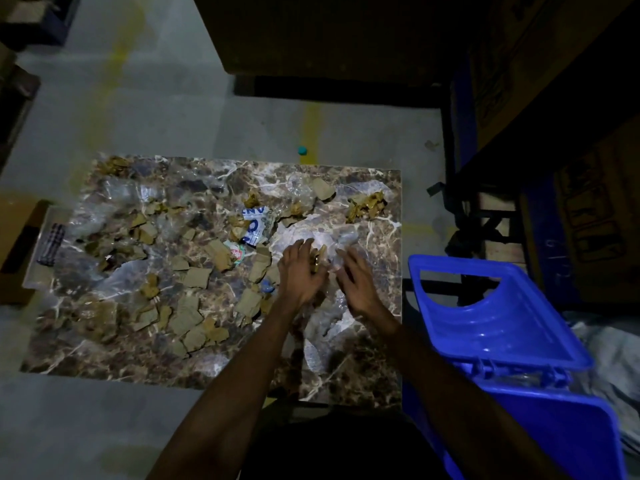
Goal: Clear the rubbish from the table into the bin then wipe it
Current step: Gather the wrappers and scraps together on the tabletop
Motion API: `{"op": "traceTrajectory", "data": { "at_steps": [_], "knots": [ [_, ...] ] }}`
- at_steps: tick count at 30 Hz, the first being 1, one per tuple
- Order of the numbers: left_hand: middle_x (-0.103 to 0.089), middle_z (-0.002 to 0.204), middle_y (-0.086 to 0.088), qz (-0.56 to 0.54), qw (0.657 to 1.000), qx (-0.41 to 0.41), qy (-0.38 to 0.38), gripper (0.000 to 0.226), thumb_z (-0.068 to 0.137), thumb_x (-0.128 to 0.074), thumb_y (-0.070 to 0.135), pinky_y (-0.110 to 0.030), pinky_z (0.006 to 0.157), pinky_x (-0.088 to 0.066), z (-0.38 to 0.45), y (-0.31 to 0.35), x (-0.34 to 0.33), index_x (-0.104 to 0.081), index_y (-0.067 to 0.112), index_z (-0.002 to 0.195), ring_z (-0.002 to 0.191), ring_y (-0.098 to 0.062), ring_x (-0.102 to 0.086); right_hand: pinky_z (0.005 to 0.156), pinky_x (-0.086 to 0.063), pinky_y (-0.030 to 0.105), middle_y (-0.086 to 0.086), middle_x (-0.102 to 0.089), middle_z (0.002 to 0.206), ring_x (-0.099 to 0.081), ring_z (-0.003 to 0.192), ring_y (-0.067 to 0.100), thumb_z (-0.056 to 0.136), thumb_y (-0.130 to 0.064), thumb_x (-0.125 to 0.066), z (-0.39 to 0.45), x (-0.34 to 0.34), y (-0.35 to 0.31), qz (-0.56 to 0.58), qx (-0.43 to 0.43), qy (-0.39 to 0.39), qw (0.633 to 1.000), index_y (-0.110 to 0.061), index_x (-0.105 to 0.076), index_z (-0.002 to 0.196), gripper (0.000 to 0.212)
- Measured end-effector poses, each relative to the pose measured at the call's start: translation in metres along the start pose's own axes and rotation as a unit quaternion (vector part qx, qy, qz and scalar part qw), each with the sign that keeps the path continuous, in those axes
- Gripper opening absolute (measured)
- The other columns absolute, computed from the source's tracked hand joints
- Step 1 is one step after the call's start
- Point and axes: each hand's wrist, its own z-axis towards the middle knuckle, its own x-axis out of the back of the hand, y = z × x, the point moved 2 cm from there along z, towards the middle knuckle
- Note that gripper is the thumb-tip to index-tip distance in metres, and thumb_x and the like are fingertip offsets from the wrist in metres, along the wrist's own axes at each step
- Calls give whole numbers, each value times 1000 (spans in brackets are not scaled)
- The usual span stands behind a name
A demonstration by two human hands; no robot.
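Nearest, two bare forearms reach forward over the near edge of the desk [346, 382], a marble-patterned top in brown and white. At the right, beside the desk's near corner, stands a blue bin [540, 424] with its lid [485, 313] swung up and open toward the desk.

The left hand [299, 271] lies palm down on the right half of the desk, fingers curled over a yellowish scrap [319, 259] pressed between the two hands. The right hand [356, 282] is just beside it, fingers loosely spread and bent onto a sheet of clear plastic [325, 327] that runs from under the hands back toward the near edge. Whether the right hand truly grips the plastic I cannot tell; the picture is dim and soft there.

Left of the hands, torn cardboard pieces [194, 277] are strewn over most of the desk, mixed with more crumpled clear film. Just beyond the left hand lie a small round red-and-white wrapper [238, 251] and a white wrapper with blue letters [254, 225]. Farther back, near the far right corner, sits a bunch of yellow-brown scraps [367, 206].

At the desk's left edge, a checked cloth [51, 244] rests on a pale tray [38, 271].

Beyond the desk, on the grey floor, lies a small teal cap [303, 150].
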Motion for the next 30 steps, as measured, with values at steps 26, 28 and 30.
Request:
{"op": "traceTrajectory", "data": {
  "at_steps": [26, 28, 30],
  "knots": [
    [-50, 147, -16, -11, 1000, 9, -11, 73, 85, -52, 46, -51, 110, -37, 48, -16, 18, -46, 14, 150, 136, -38, -40, 110, -39, 44, 5, -46, 136, -44, 132, 32, 109, -42, -44, 91, 29, -24, 5, -23, 116, 993, -20, -59, 137, 39],
    [-49, 147, -17, -13, 1000, 12, -10, 73, 85, -50, 46, -51, 111, -37, 50, -17, 21, -45, 13, 151, 136, -38, -40, 118, -32, 43, 10, -38, 156, -35, 145, 31, 109, -44, -43, 100, 31, -27, 5, -52, 104, 993, -17, -49, 149, 49],
    [-49, 147, -18, -16, 1000, 10, -7, 75, 85, -49, 46, -52, 112, -37, 52, -17, 24, -43, 13, 152, 137, -38, -40, 125, -24, 46, 10, -30, 165, -26, 152, 29, 105, -54, -36, 105, 24, -26, -15, -68, 58, 996, -17, -38, 158, 64]
  ]
}}
